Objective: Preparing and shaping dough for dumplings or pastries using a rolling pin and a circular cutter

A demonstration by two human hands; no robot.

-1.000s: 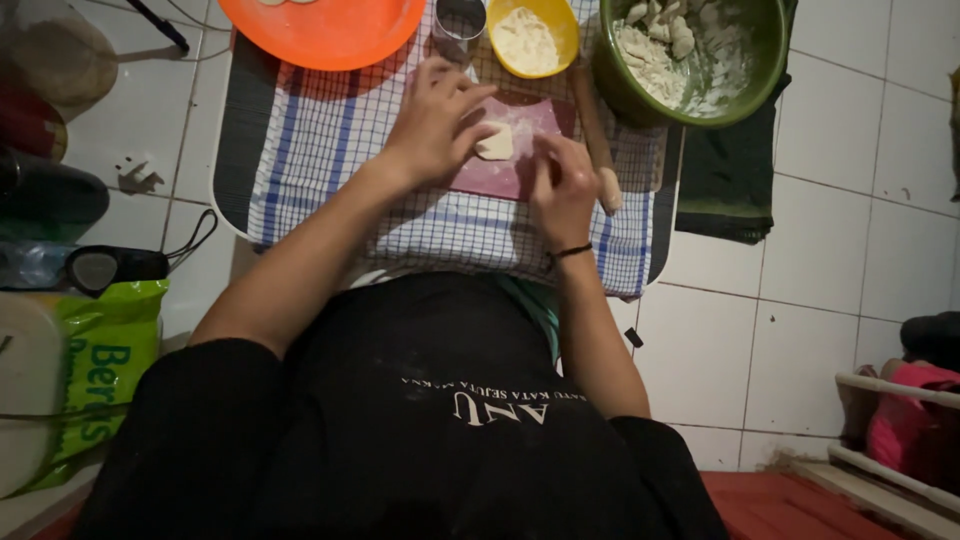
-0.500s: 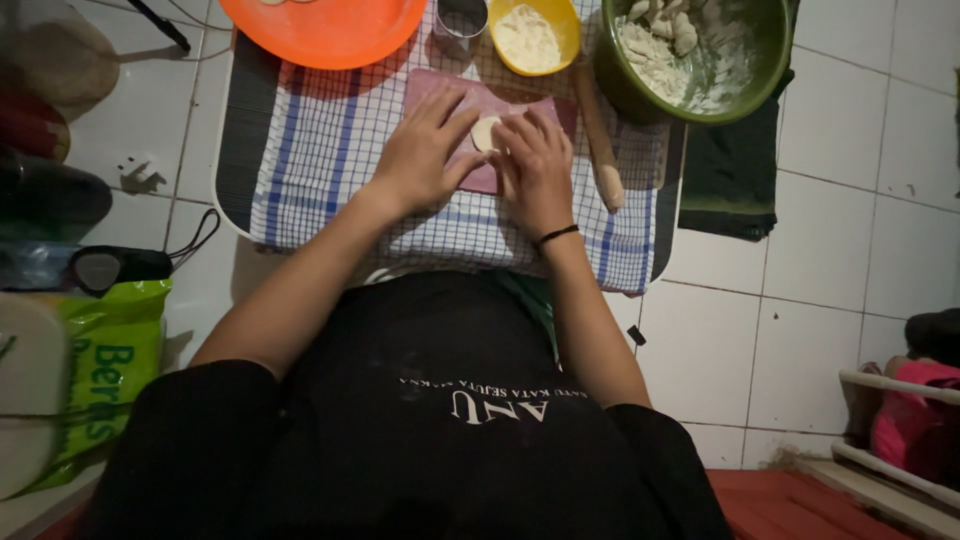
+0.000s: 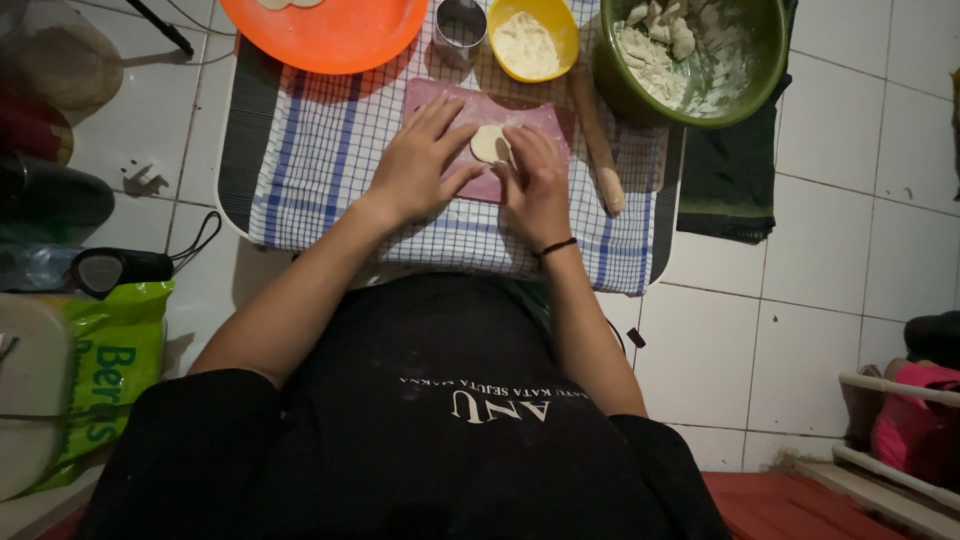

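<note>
A white tiled floor [image 3: 850, 200] holds a low board draped in a blue-checked cloth [image 3: 320, 160]. On the cloth lies a pink mat [image 3: 445, 100], and on it a small pale dough disc [image 3: 488, 143]. My left hand [image 3: 415, 170] rests flat on the mat, fingers spread, thumb just beside the dough. My right hand [image 3: 535, 180] lies flat too, fingers loosely together, their tips touching the dough's right edge; neither hand grips it. A rolling pin [image 3: 598, 140] lies just right of my right hand. Above sit an orange plate [image 3: 330, 35], a metal cup [image 3: 460, 25], a yellow bowl [image 3: 530, 40] of flour and a green bowl [image 3: 690, 55] of dough pieces.
</note>
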